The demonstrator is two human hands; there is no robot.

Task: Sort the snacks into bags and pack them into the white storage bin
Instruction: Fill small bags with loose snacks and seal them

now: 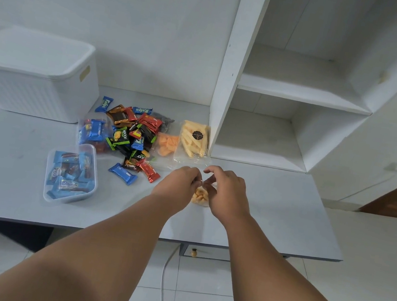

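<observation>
Left hand [177,183] and right hand [228,194] pinch the top of one small bag [200,197] of orange snacks on the bench [274,207], fingers [194,176] curled round it. Beyond the fingers lie two bags, a chip bag [165,143] and a stick bag [193,140]. To their left are one wrapper pile [134,134], one clear tub [71,172] and one lidded white bin [34,73].

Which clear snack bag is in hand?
The small bag of orange puffs, pinched at its top by left hand and right hand. The crisps bag and sticks bag lie untouched near the shelf.
</observation>
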